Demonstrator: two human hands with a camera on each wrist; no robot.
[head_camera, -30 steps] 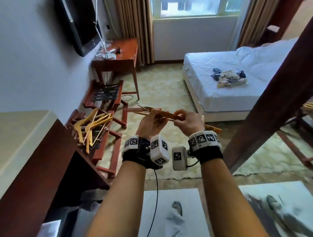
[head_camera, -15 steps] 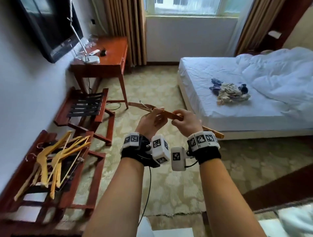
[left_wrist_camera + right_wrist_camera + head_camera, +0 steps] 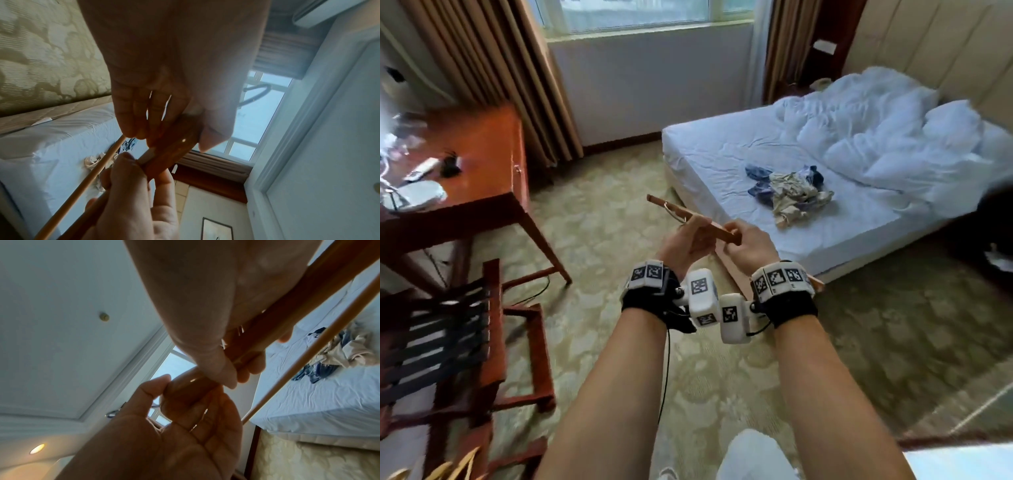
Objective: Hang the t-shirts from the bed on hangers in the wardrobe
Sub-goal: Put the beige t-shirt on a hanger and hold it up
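Both hands hold one brown wooden hanger [image 3: 717, 228] out in front of me, above the carpet. My left hand [image 3: 690, 236] pinches it near the middle, where its metal hook [image 3: 257, 94] sticks out. My right hand [image 3: 743, 240] grips the arm beside that, and the arm runs back past my right wrist. In the wrist views the hanger's thin lower bar [image 3: 88, 178] [image 3: 308, 345] shows pale. A crumpled pile of blue and cream t-shirts [image 3: 791, 192] [image 3: 339, 353] lies on the white bed [image 3: 715, 154], ahead and to the right. The wardrobe is out of view.
A red-brown desk [image 3: 482, 154] with small items stands at the left by the curtains. A wooden luggage rack [image 3: 493, 325] with black straps sits at the lower left, with yellow hangers [image 3: 448, 469] just below it. A rumpled duvet [image 3: 876, 137] covers the bed's far side. Patterned carpet [image 3: 619, 205] lies between.
The view has swung right and toward the bed; the dark wooden door and the rack of yellow hangers slid out of sight. Both hands kept the hanger, now pointing more away from me.
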